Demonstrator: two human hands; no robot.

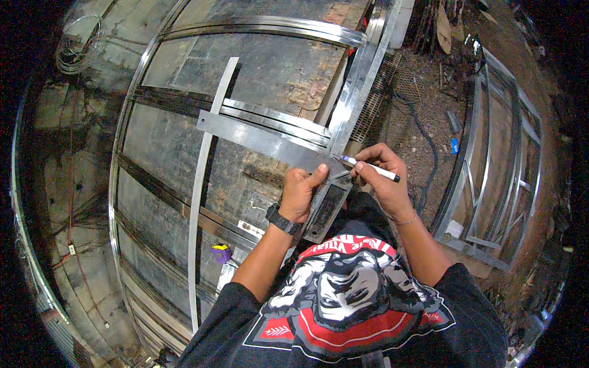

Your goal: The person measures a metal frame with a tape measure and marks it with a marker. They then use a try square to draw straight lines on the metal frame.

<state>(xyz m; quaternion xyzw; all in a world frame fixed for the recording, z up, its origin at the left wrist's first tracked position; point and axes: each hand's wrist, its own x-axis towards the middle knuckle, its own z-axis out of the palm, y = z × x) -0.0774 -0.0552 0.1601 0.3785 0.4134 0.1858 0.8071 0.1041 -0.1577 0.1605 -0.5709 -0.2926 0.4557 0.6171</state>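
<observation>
My left hand point(299, 191) is closed on a flat metal square point(264, 142), thumb on its top face and the other fingers largely hidden. The square's wide blade reaches left over the metal frame point(276, 116), and a darker piece with a hole at its end point(325, 214) runs toward my body. In my right hand point(385, 178) is a white marker pen point(374, 168) with a black end, pinched between thumb and fingers. Its tip meets or nearly meets the metal at the frame's right edge, by the square's corner. A long thin metal strip point(197, 202) passes under the blade.
A purple and yellow tape measure point(221, 253) sits left of my left forearm. Another metal frame point(478, 184) lies on the right, with a small blue object point(454, 146) beside it. A black cable point(423, 132) crosses the ground, and coiled wire point(80, 46) lies far left.
</observation>
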